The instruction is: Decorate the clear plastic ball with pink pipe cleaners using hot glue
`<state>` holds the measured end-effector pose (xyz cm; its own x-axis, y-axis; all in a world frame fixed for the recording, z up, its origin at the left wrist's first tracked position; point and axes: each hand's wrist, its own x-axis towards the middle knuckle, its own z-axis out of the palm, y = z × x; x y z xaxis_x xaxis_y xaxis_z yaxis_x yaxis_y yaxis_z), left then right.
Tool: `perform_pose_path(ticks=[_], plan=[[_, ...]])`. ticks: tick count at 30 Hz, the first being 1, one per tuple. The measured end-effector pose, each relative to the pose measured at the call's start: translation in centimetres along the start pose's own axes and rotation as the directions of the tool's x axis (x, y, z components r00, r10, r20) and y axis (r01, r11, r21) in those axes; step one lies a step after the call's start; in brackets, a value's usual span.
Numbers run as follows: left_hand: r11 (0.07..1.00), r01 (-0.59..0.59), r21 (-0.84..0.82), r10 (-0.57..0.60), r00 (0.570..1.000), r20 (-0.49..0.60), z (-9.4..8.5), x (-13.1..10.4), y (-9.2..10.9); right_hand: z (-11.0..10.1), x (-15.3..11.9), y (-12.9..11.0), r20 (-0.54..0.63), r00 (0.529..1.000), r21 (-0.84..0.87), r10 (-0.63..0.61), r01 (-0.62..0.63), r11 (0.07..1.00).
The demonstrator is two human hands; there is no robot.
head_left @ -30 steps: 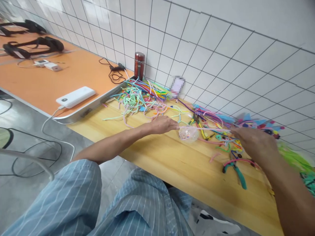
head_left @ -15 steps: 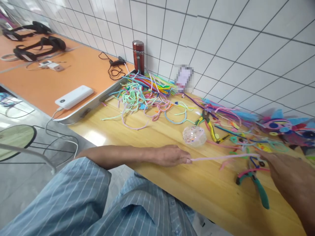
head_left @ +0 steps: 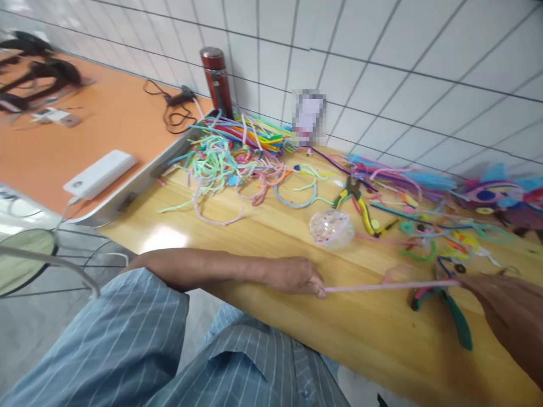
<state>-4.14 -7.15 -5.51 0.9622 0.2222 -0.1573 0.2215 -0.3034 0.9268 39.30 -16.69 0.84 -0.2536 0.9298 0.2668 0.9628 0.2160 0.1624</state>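
Observation:
A pale pink pipe cleaner (head_left: 382, 286) is stretched nearly level between my two hands, above the wooden tabletop. My left hand (head_left: 297, 275) pinches its left end between thumb and fingers. At its other end, my right hand (head_left: 496, 294) is closed, the fingertips blurred and seen from the back. Below the right hand lie green-handled pliers (head_left: 458, 319), partly covered by the pipe cleaner. Just beyond my left hand sits a clear round dish (head_left: 331, 228) holding small coloured bits. Yellow-and-black pliers (head_left: 360, 209) rest spread behind the dish.
Tangled pipe cleaners (head_left: 216, 161) and a coloured bundle (head_left: 254, 135) lie along the wall. A red thermos (head_left: 217, 82) and a blurred-out phone (head_left: 309, 116) stand there. Craft pieces (head_left: 492, 195) sit far right. A white power bank (head_left: 100, 174) is on the orange table (head_left: 119, 113).
The view has shifted slightly. Both hands still hold the pink pipe cleaner, now a little lower in view. My left fingers are curled more tightly.

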Motion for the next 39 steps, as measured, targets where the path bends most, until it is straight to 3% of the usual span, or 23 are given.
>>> perform_pose_path(ticks=[7, 10, 12, 14, 15, 17, 19, 21, 23, 24, 26, 29, 33, 35, 39], plan=[[0.998, 0.051, 0.023, -0.048, 0.993, -0.106, -0.4, 0.3, 0.3, -0.5, 1.0, -0.1, 0.128, 0.99, 0.077, 0.061, -0.071, 0.994], [0.994, 0.069, -0.084, -0.08, 0.988, -0.131, -0.3, 0.6, 0.9, -1.4, 1.1, -1.6, 0.083, 0.986, 0.019, 0.141, -0.143, 0.989], [0.979, 0.09, -0.186, -0.113, 0.986, -0.12, -0.3, 0.8, 1.3, -2.3, 1.2, -4.6, -0.021, 0.976, 0.015, 0.217, -0.217, 0.976], [0.96, 0.11, -0.258, -0.14, 0.985, -0.098, -0.3, 1.0, 1.5, -3.2, 1.0, -8.9, -0.094, 0.947, 0.145, 0.308, -0.293, 0.945], [0.954, 0.112, -0.277, -0.141, 0.986, -0.086, -0.3, 1.0, 1.6, -3.4, 0.8, -11.3, -0.047, 0.942, 0.269, 0.333, -0.309, 0.912], [0.953, 0.104, -0.286, -0.128, 0.989, -0.068, -0.2, 1.0, 1.6, -3.3, 0.4, -15.7, 0.059, 0.961, 0.395, 0.269, -0.27, 0.878], [0.958, 0.088, -0.274, -0.107, 0.993, -0.056, -0.2, 0.8, 1.8, -2.4, 0.0, -19.1, 0.324, 0.915, 0.649, 0.24, -0.4, 0.648], [0.958, 0.075, -0.277, -0.084, 0.996, -0.02, 0.0, 0.6, 2.1, -1.0, 0.0, -21.3, 0.501, 0.84, 0.788, 0.207, -0.542, 0.293], [0.94, 0.075, -0.332, -0.063, 0.997, 0.047, 0.1, 0.4, 2.3, 0.2, 0.2, -22.6, 0.569, 0.788, 0.818, 0.235, -0.571, -0.064], [0.919, 0.093, -0.384, -0.063, 0.994, 0.091, 0.2, 0.4, 2.3, 0.7, 0.4, -23.0, 0.579, 0.768, 0.816, 0.273, -0.543, -0.199], [0.851, 0.154, -0.502, -0.072, 0.981, 0.179, 0.3, 0.5, 2.2, 1.1, 1.0, -23.4, 0.578, 0.732, 0.812, 0.361, -0.47, -0.346], [0.75, 0.239, -0.617, -0.047, 0.95, 0.31, 0.4, 0.8, 1.5, 1.0, 1.9, -23.5, 0.553, 0.704, 0.829, 0.444, -0.418, -0.371], [0.658, 0.31, -0.686, -0.1, 0.939, 0.329, 0.6, 1.2, 0.5, 0.9, 2.3, -23.2, 0.539, 0.692, 0.842, 0.481, -0.422, -0.336], [0.66, 0.319, -0.68, -0.157, 0.944, 0.291, 0.6, 1.1, 0.5, 0.9, 2.2, -23.1, 0.524, 0.683, 0.852, 0.509, -0.418, -0.315], [0.767, 0.256, -0.589, -0.17, 0.965, 0.199, 0.3, 0.7, 1.1, 1.1, 2.0, -22.9, 0.521, 0.675, 0.853, 0.523, -0.436, -0.286]])
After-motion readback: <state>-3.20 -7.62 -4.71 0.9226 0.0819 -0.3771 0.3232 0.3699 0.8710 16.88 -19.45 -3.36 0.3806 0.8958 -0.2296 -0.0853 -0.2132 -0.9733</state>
